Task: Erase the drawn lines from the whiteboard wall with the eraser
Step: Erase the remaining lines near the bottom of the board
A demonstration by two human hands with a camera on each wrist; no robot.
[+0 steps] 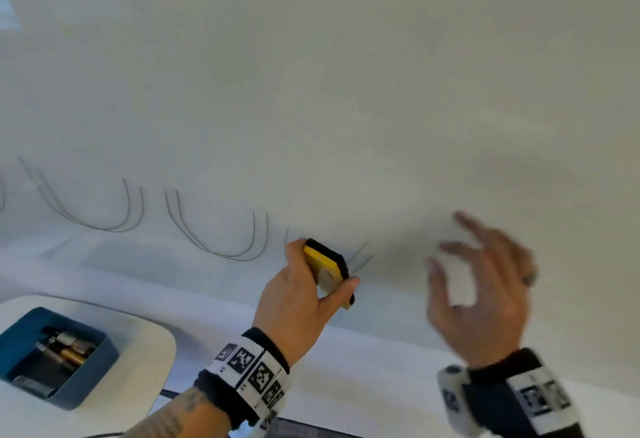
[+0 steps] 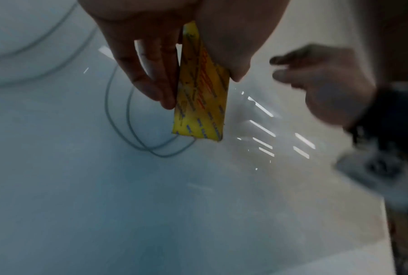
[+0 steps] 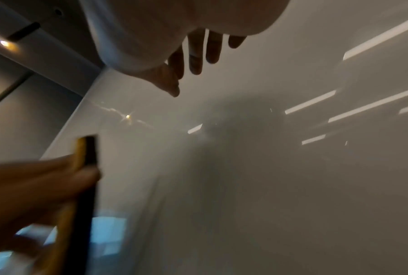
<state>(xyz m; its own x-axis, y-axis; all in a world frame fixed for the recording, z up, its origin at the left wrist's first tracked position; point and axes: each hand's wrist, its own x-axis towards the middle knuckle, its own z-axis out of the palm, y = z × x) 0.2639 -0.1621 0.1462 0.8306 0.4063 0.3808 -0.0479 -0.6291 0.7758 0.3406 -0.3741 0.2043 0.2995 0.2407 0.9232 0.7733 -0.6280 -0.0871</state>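
Note:
My left hand (image 1: 304, 285) grips a yellow eraser (image 1: 327, 269) with a black felt side, held against the whiteboard wall (image 1: 346, 91). Thumb and fingers pinch its long edges; the left wrist view shows the yellow eraser (image 2: 201, 96) from behind. Thin double U-shaped drawn lines (image 1: 221, 233) run left of the eraser, and short line ends (image 1: 360, 257) show just right of it. My right hand (image 1: 485, 282) hovers to the right with fingers spread, holding nothing, close to the wall. The right wrist view shows its straight fingers (image 3: 195, 57) and the eraser (image 3: 80, 186) at lower left.
A white table (image 1: 138, 351) stands at lower left with a blue tray (image 1: 100, 365) holding several markers. More drawn curves (image 1: 97, 212) continue toward the far left of the wall. The wall right of the eraser is bare.

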